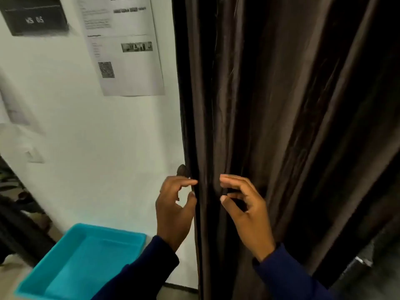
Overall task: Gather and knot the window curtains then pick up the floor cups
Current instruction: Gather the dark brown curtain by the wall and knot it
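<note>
Sleeves [151, 265] flank curtain [270, 126]; turquoise tray [71, 241] left.

Turquoise tray [65, 276] on floor [8, 267]

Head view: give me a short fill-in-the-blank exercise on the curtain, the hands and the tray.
1. Both hands reach toward the dark brown ____, which hangs right of the white wall.
2. The left hand is at the curtain's ____ edge.
3. The tray at lower left is ____ in colour.
4. The right hand has its fingers ____, gripping nothing.

Missing: curtain; left; turquoise; apart
</note>
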